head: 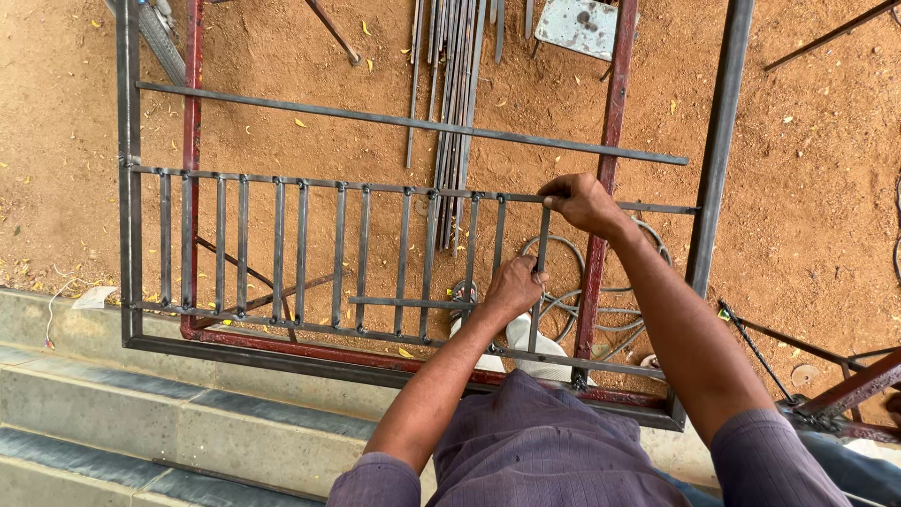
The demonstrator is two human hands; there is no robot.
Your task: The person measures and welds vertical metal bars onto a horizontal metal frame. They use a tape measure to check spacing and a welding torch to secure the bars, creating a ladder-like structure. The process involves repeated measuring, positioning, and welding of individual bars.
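Seen from above, a steel window grille (282, 249) lies flat over red dirt, its grey outer frame (129, 188) running down the far left beside concrete steps (141, 413). Moving right, a row of upright flat bars stands evenly spaced between an upper rail (310, 183) and a lower rail (282, 319), and a loose long bar (404, 122) lies slanted across the frame above them. A bundle of spare rods (455, 75) rests on the ground behind. Right of centre, the person's left hand (514, 286) is closed around the lower part of one upright bar (540, 272), the last in the row. Just right and higher, the right hand (582, 202) is closed on the top of that same bar, where it meets the upper rail. A rust-red frame post (608, 178) and a grey post (718, 160) run down the right side, with wire rings on the dirt between them. To seat this bar well, it would likely help to keep it parallel to its neighbours, match their spacing, and press both ends snug against the rails, with both hands steady so it does not twist.
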